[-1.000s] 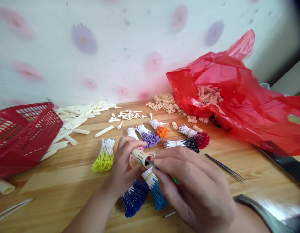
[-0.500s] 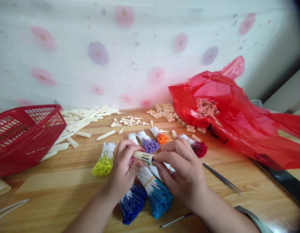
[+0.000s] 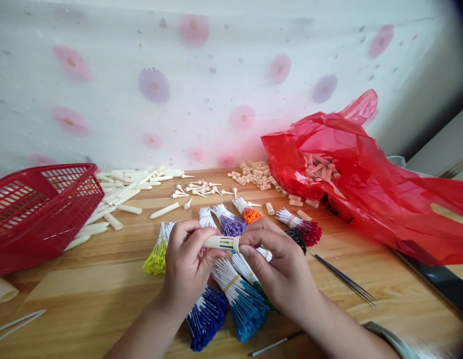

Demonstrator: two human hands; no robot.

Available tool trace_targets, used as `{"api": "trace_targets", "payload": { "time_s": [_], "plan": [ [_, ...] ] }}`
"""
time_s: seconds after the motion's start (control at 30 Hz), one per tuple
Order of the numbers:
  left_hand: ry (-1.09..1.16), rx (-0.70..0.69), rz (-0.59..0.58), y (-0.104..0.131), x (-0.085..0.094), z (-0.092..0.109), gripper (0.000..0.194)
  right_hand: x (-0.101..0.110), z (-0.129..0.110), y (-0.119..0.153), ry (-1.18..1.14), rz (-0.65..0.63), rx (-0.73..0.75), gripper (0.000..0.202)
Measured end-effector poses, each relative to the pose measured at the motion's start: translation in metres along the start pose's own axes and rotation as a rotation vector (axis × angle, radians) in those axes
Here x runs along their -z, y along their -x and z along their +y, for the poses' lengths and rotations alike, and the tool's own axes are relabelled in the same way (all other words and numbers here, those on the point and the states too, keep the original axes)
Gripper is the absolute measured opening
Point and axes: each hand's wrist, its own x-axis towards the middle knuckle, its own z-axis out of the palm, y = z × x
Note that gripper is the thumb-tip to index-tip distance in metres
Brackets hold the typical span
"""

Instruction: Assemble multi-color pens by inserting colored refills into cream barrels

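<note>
My left hand (image 3: 187, 262) is closed around a cream multicolour pen barrel (image 3: 221, 243), held nearly level above the table. Thin coloured strips show in the barrel's slots. At its right end, the thumb and fingers of my right hand (image 3: 282, 262) pinch the rim; whatever lies between those fingertips is hidden. Below and around both hands lie banded bundles of white pen refills with coloured ends: dark blue (image 3: 206, 319), light blue (image 3: 242, 301), yellow (image 3: 155, 255), purple (image 3: 232, 223), orange (image 3: 249, 212), black (image 3: 298, 239) and red (image 3: 308, 230). My right hand partly covers a green bundle.
A red basket (image 3: 48, 219) stands left, beside piled cream pen tubes (image 3: 119, 192). Small cream pointed tips (image 3: 201, 188) and slotted pieces (image 3: 254, 172) lie at the back. A red plastic bag (image 3: 351, 174) spreads at right. Tweezers (image 3: 344, 279) lie near my right forearm.
The barrel has turned in my hands, and its slots, dark before, now show coloured strips. My right fingers have shifted onto its end, and the black bundle has come into view.
</note>
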Motion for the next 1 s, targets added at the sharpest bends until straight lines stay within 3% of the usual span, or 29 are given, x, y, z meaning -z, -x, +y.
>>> {"api": "trace_targets", "payload": {
  "time_s": [0.2,0.33,0.53,0.63,0.73,0.87,1.0],
  "plan": [
    [0.009,-0.004,0.014,0.001,0.001,-0.003,0.032,0.002,0.004,0.003,-0.269,-0.061,-0.081,0.014],
    [0.116,0.063,-0.005,0.002,0.0,-0.004,0.034,0.001,0.005,0.005,-0.279,-0.051,-0.093,0.016],
    [0.453,0.182,-0.188,0.001,-0.007,-0.009,0.044,0.011,-0.001,0.002,-0.182,-0.054,0.153,0.026],
    [0.615,0.244,-0.245,0.004,-0.009,-0.012,0.044,0.038,0.009,-0.003,-0.008,0.113,0.196,0.023],
    [0.722,0.348,-0.307,0.007,-0.011,-0.015,0.047,0.082,0.033,0.003,0.28,0.209,0.05,0.014],
    [0.812,0.434,-0.317,0.013,-0.015,-0.021,0.05,0.136,0.058,0.037,0.758,-0.128,-0.285,0.017],
    [0.807,0.474,-0.27,0.014,-0.017,-0.022,0.05,0.15,0.061,0.067,0.858,-0.237,-0.359,0.017]
  ]
}}
